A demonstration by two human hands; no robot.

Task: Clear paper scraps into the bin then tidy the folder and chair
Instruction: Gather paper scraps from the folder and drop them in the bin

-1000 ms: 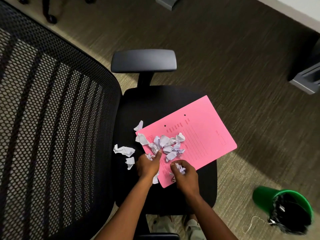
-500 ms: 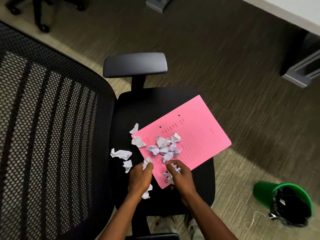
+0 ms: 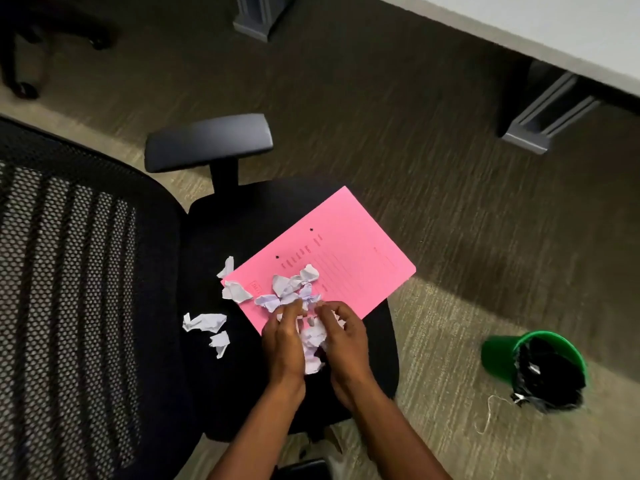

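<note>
A pink folder (image 3: pixel 349 258) lies slanted on the black seat of an office chair (image 3: pixel 242 220). Crumpled white paper scraps (image 3: pixel 291 285) sit on the folder's near corner, and several more scraps (image 3: pixel 204 322) lie on the seat to its left. My left hand (image 3: pixel 282 341) and my right hand (image 3: pixel 344 337) are cupped together at the folder's near edge, with a bunch of gathered scraps (image 3: pixel 313 341) pressed between them. A green bin (image 3: pixel 498 355) with a black liner stands on the carpet to the right of the chair.
The chair's mesh backrest (image 3: pixel 69 289) fills the left side and one armrest (image 3: pixel 207 142) sits beyond the seat. Grey desk legs (image 3: pixel 540 119) and a white desk edge are at the upper right. A loose string (image 3: pixel 488 414) lies on the floor beside the bin.
My two hands have come together and now hold a clump of scraps between them. Fewer loose scraps lie on the folder's near corner.
</note>
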